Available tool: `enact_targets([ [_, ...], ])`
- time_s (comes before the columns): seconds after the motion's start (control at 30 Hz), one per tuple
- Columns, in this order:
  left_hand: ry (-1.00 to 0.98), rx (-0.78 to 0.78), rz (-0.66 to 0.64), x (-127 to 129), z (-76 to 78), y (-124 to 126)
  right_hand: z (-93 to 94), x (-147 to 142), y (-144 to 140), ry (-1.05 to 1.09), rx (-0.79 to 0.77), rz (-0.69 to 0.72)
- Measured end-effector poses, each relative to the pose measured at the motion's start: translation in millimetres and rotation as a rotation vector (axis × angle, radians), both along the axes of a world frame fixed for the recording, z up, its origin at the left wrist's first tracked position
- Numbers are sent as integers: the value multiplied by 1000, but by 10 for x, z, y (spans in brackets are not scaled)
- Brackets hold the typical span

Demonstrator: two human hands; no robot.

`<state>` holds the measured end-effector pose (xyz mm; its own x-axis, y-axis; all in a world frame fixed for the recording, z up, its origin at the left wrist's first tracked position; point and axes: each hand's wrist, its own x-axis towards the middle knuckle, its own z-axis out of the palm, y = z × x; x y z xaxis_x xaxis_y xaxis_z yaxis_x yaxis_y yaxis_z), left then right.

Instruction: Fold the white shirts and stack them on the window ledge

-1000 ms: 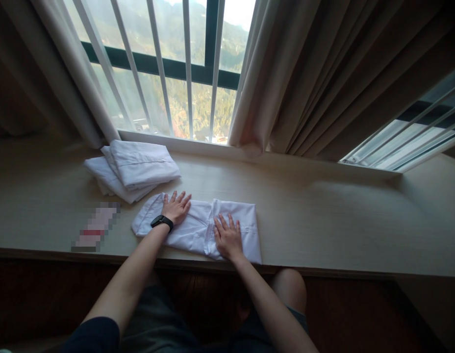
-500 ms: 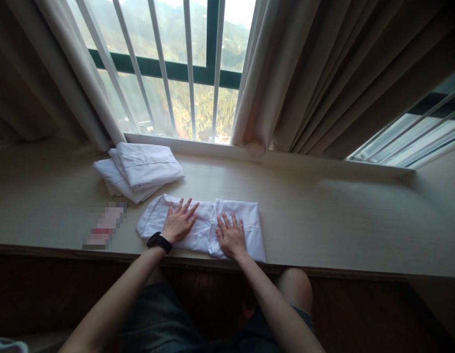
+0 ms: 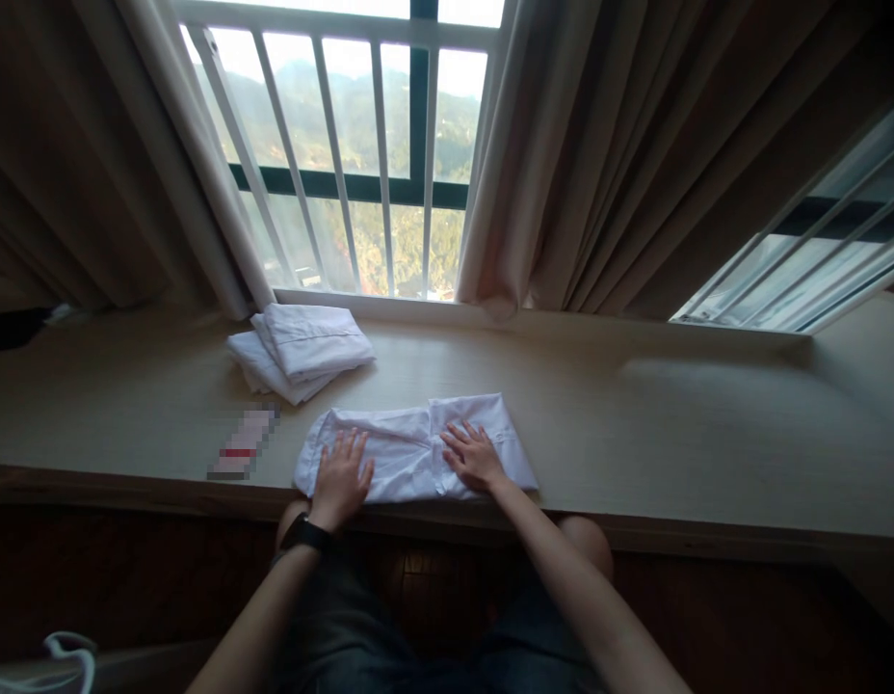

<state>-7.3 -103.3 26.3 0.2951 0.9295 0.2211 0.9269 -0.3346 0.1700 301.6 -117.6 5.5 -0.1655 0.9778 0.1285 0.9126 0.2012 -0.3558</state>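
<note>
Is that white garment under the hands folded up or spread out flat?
Folded. The white garment lies as a narrow layered strip with a cross fold line, both the left hand and right hand flat on it.

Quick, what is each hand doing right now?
Left hand: open, flat on the white garment.
Right hand: open, flat on the same garment.

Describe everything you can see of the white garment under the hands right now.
The white folded cloth garment lies flat as a long rectangle near the front edge of the pale wooden window ledge. It looks like thin woven fabric, lightly creased, with a seam or fold line near its middle and rounded left end. The left hand presses flat on its left part, the right hand on its right part, fingers spread. It lies apart from the stack of folded white cloths behind it.
</note>
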Motion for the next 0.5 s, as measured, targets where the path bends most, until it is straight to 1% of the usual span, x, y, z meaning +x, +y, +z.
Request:
enact_targets([
  [0.07, -65, 58, 230, -296, 79, -67, 48, 8, 40, 22, -30, -53],
  [0.13, -181, 19, 433, -575, 129, -112, 68, -69, 60, 19, -6, -152],
  [0.2, -354, -120, 588, -782, 154, -125, 46, -198, 42, -4, 33, -224],
  [0.27, -577, -289, 703, -899, 169, -119, -6, -320, -7, -33, 34, -232],
  [0.33, -841, -423, 768, -939, 189, -110, -57, -394, -61, -55, 9, -212],
  [0.37, -978, -487, 767, -940, 205, -107, -74, -410, -82, -63, 2, -203],
  [0.43, -1214, -639, 718, -922, 250, -105, -84, -407, -105, -71, -5, -195],
  [0.5, -1348, -815, 660, -888, 311, -100, -71, -383, -107, -71, -11, -185],
])
